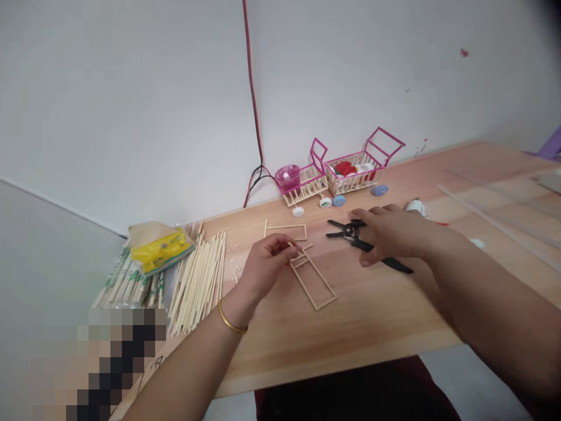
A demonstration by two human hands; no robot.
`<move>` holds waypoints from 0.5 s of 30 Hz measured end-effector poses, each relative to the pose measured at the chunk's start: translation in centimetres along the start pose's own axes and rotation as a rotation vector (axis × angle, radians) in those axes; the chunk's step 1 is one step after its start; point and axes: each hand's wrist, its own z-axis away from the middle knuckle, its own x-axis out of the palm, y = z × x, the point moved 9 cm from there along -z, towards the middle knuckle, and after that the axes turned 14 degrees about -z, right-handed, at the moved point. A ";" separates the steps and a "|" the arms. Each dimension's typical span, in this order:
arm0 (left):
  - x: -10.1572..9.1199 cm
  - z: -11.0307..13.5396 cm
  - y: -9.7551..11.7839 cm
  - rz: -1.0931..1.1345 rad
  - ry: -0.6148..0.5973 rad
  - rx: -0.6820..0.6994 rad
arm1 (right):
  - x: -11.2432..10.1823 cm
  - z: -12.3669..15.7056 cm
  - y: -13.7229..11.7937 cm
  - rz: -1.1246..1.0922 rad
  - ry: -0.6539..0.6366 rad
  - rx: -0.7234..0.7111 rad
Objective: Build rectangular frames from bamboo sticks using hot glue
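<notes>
My left hand point(268, 258) is closed in a pinch at the upper left end of a small rectangular frame of wooden sticks point(327, 304). Short sticks cross that frame near my fingertips; the exact spot of the grip is partly hidden by the fingers. A second stick frame point(287, 226) lies flat just beyond. Over a pair of black-handled wire strippers point(349, 230) hovers or rests my right hand point(390, 233), its fingers spread. The hand covers part of the tool, and whether it touches it I cannot tell.
Two small stick carts, one with a pink bowl point(288, 178) and one with red and white items point(350, 169), stand by the wall. Loose sticks point(199, 280) and a yellow packet point(162, 251) lie left. A white object point(415, 206) sits behind my right hand. Another person's blurred part is lower left.
</notes>
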 end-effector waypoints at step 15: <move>0.5 0.0 -0.8 0.642 -0.120 -0.208 | -0.2 -0.8 -2.0 -0.248 0.095 -0.114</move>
